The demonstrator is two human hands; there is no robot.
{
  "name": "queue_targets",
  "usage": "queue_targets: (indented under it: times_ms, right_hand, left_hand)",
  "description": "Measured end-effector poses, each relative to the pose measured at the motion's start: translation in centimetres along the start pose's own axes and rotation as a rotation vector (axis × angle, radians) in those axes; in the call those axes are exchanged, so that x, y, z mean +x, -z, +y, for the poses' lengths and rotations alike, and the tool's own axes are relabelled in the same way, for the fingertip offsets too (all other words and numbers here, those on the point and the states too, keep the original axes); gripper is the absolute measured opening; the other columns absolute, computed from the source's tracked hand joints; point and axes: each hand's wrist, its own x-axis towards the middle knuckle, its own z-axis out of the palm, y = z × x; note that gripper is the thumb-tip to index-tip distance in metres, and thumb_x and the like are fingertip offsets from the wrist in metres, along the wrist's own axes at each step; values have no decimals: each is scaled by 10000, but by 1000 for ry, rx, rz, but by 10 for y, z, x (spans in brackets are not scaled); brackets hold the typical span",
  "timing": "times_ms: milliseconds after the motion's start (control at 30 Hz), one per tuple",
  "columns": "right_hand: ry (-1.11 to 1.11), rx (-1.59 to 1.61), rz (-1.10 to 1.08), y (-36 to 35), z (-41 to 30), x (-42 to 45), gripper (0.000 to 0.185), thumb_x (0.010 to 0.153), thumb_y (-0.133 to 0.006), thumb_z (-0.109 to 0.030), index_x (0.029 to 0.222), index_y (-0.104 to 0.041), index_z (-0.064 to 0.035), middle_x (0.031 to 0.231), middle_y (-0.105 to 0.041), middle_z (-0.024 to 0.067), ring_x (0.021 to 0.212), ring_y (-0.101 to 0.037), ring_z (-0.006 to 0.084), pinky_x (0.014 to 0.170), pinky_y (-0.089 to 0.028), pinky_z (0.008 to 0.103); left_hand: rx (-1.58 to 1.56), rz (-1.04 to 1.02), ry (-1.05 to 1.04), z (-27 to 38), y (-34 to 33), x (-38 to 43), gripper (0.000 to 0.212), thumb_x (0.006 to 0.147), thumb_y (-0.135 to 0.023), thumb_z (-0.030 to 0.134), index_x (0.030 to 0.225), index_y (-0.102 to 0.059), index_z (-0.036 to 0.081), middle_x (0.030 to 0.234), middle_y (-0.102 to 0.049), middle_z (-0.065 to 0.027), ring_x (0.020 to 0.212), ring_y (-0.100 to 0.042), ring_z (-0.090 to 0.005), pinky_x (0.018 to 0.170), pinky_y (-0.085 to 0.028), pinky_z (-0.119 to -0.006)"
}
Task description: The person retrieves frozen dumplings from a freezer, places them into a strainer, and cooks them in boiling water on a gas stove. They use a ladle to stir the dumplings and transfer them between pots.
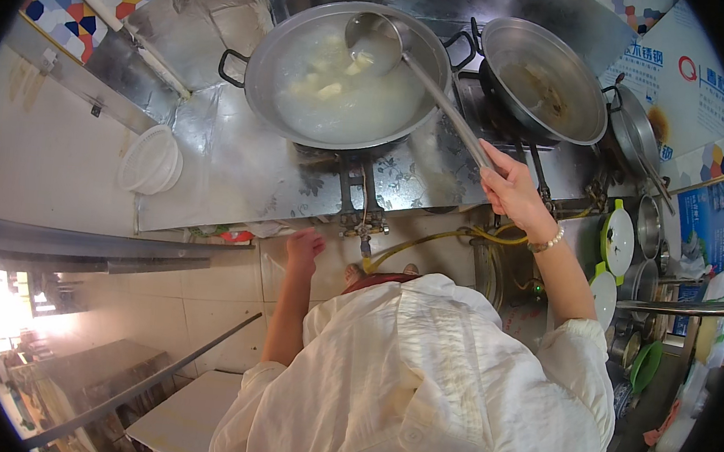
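My right hand (pixel 510 187) is closed around the long metal handle of a ladle (pixel 453 115). The ladle's bowl rests low in a large two-handled wok (pixel 260 100), partly in cloudy, steaming liquid. Several pale yellowish chunks (pixel 330 90) lie in that liquid, one of them beside the ladle's bowl. My left hand (pixel 306 247) hangs in front of the stove edge, holding nothing, its fingers loosely curled and slightly apart. Below the wok, a gas burner valve (pixel 363 226) sticks out from the metal counter (pixel 232 177).
A second wok (pixel 590 126) with a little brownish liquid stands to the right, a metal pan (pixel 647 130) beyond it. White plastic baskets (pixel 152 162) sit at the counter's left. A yellow gas hose (pixel 428 239) runs below the edge. Pots and green-rimmed lids (pixel 619 237) are at the right.
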Motion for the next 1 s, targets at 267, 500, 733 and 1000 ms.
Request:
queue_targets:
  times_ms: [267, 500, 733, 1000]
  right_hand:
    - [385, -457, 226, 25, 57, 5, 490, 862, -503, -82, 1336, -380, -95, 642, -436, -32, 512, -349, 29, 451, -315, 193]
    - [361, -400, 288, 12, 67, 6, 478, 825, -541, -78, 1288, -422, -84, 705, -517, 147, 579, -421, 117, 574, -412, 250]
    - [335, -499, 269, 5, 41, 13, 469, 820, -519, -57, 1279, -424, -60, 707, -506, 181, 551, -427, 178, 571, -406, 265]
    - [794, -1052, 305, 21, 25, 83, 502, 808, -534, -55, 1286, -399, -117, 745, -548, 199, 646, -541, 375, 590, -442, 443]
  left_hand:
    - [187, -117, 112, -34, -14, 19, 199, 844, -519, 220, 957, -508, 56, 759, -570, -70, 626, -590, -183, 563, -482, -305]
    - [183, -216, 141, -29, -35, 5, 250, 881, -499, 280, 995, -528, 60, 844, -621, -79, 730, -623, -209, 634, -485, -343]
    - [177, -276, 95, -32, -35, 5, 210, 898, -497, 253, 946, -541, 53, 862, -628, -80, 734, -631, -211, 629, -505, -344]
    - [210, -240, 95, -32, -37, 4, 265, 898, -499, 292, 973, -541, 42, 838, -634, -88, 702, -636, -195, 600, -496, -292]
